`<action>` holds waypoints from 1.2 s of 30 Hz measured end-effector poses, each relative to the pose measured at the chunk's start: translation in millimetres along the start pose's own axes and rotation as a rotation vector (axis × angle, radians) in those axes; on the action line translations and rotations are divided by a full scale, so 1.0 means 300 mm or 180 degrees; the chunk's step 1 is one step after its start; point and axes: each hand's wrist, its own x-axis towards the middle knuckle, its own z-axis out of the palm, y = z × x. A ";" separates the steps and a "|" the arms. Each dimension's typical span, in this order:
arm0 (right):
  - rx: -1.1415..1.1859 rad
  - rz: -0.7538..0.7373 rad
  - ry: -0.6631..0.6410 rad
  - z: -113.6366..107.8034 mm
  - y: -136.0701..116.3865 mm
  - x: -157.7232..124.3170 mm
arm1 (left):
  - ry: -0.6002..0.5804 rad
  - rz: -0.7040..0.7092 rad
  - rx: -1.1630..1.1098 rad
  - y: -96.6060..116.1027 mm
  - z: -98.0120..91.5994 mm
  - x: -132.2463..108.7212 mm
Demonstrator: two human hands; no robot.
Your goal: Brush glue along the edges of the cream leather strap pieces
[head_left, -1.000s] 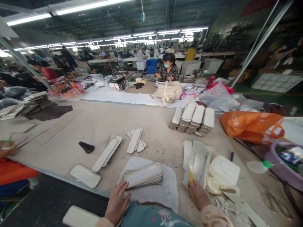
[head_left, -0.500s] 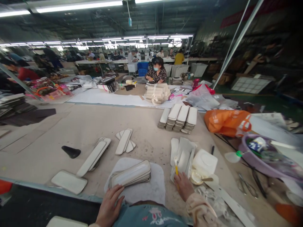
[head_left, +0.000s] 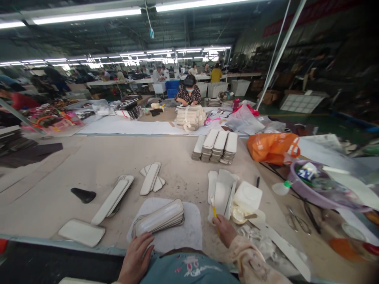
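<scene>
My right hand [head_left: 225,229] is closed around a yellow-handled brush [head_left: 214,211], its whitish tip over a white trough-like tray [head_left: 222,193]. My left hand [head_left: 137,252] lies with fingers stretched out, fingertips at the near left end of a fanned stack of long white rounded pieces [head_left: 162,217] with dark edges. Beneath that stack is a pale rounded sheet [head_left: 192,225]. Just right of the tray stand a white plastic container [head_left: 248,196] and a small dish of cream-coloured paste [head_left: 239,215].
More white pieces lie in a slanting pile [head_left: 114,199], a crossed pile [head_left: 151,178] and several neat stacks [head_left: 219,140]. A black pointed object [head_left: 83,195] is on the left. Scissors [head_left: 298,221], a purple basin [head_left: 296,179] and an orange bag [head_left: 271,148] occupy the right. A co-worker [head_left: 188,92] sits opposite.
The view has turned slightly right, so most things sit further left in it. Both hands keep nearly the same pose, the brush still over the tray. The co-worker opposite has lowered their head.
</scene>
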 end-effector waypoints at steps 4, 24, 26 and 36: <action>0.0874 0.0346 0.0598 -0.164 -0.055 0.064 | -0.0012 -0.0373 -0.0400 0.053 -0.060 0.062; 0.3459 0.1053 -0.0414 -0.456 -0.296 0.358 | -0.2468 -0.1379 -0.3910 0.087 -0.128 0.186; 0.2972 0.0993 -0.0382 -0.384 -0.305 0.376 | -0.2178 -0.1997 -0.3999 0.052 -0.114 0.116; 0.1025 0.0843 -0.0240 0.022 -0.395 0.536 | -0.0949 -0.3326 -0.1602 -0.191 -0.080 0.130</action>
